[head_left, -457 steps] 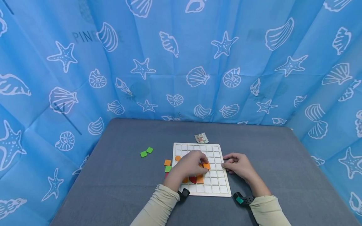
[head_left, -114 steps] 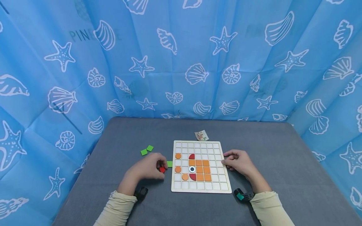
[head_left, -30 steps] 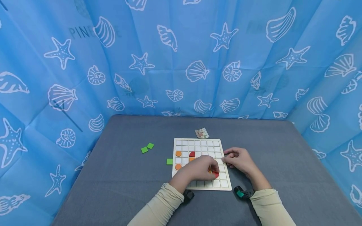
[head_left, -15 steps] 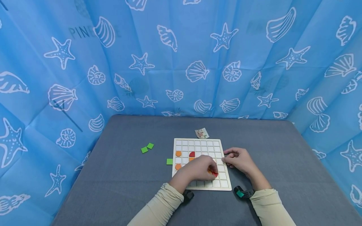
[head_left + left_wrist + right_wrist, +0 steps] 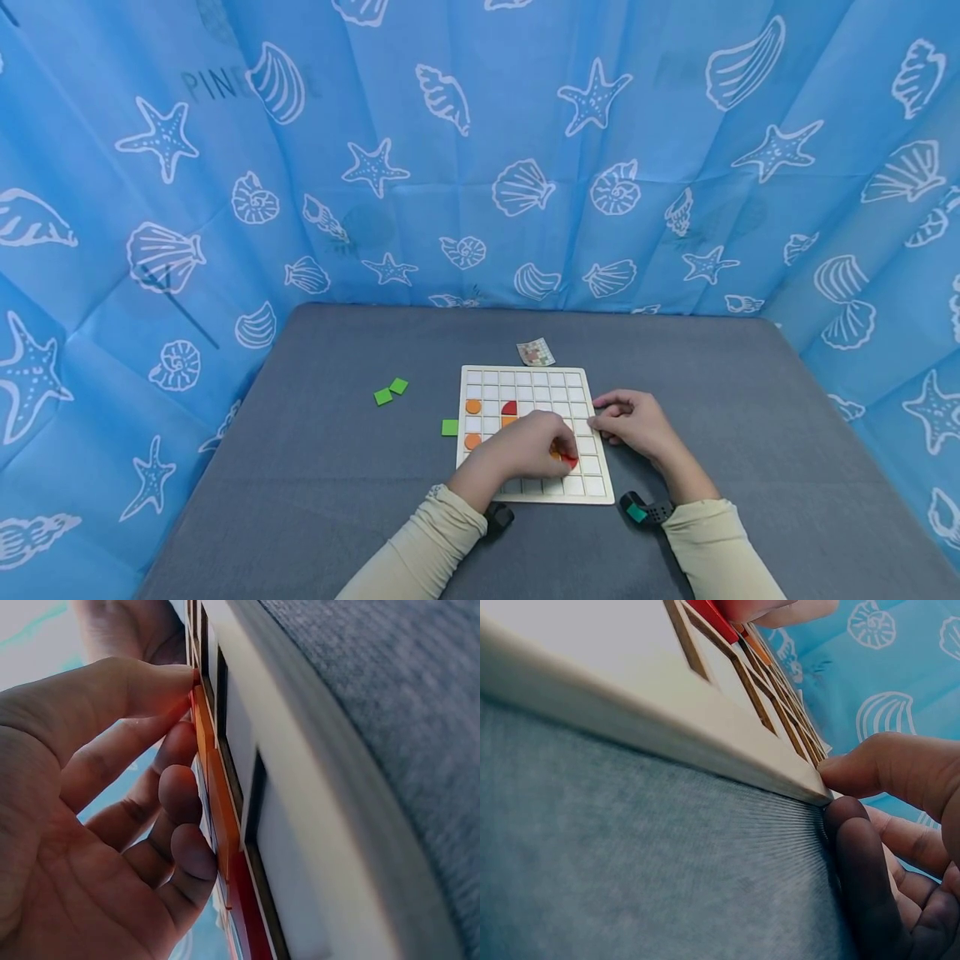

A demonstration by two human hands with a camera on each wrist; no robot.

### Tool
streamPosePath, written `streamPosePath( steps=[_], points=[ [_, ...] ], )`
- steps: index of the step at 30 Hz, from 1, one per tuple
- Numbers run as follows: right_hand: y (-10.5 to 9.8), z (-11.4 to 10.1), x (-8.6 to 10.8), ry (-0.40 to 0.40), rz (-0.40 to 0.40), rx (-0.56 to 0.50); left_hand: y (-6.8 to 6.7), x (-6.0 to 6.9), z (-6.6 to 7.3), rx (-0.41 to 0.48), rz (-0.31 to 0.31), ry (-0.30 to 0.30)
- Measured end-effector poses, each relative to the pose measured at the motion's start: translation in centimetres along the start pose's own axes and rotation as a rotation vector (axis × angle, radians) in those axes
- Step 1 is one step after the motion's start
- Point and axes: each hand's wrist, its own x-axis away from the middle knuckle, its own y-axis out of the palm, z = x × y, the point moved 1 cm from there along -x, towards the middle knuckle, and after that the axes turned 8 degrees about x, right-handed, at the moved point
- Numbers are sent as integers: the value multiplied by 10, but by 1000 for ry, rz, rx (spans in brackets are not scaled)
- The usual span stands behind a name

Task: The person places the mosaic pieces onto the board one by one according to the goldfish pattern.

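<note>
A cream grid board (image 5: 555,500) lies on the grey table, with orange and red pieces in some of its cells. My left hand (image 5: 521,447) is over the board's middle and pinches a red rounded piece (image 5: 572,462) between thumb and forefinger, down at a cell right of the orange tiles (image 5: 223,817). Its other fingers rest along those tiles in the left wrist view. My right hand (image 5: 636,423) grips the board's right edge, thumb (image 5: 135,634) not clearly shown there; the right wrist view has its thumb (image 5: 862,769) on the rim and fingers below. The left hand hides several pieces.
Two green square tiles (image 5: 383,397) lie apart on the left of the table (image 5: 337,467). Another green tile (image 5: 449,427) sits against the board's left edge. A small patterned card (image 5: 536,352) lies behind the board, before a blue shell-print curtain (image 5: 465,208).
From the board's left side, my left hand has carried the red piece across to the right of the orange tiles, then shifted it slightly left. The right hand stays at the edge.
</note>
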Motion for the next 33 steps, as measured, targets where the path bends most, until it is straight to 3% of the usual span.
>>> streamPosePath(
  steps=[8, 15, 24, 33],
  points=[
    [0, -1, 0, -1, 11, 6, -3, 2, 0, -3, 6, 37],
    [1, -2, 0, 2, 19, 8, -14, 12, -10, 28, 59, 29],
    [1, 0, -1, 0, 15, 6, -54, 40, -39, 140, 173, -8],
    [2, -1, 2, 9, 14, 1, -102, 85, -69, 135, 382, -126]
  ],
)
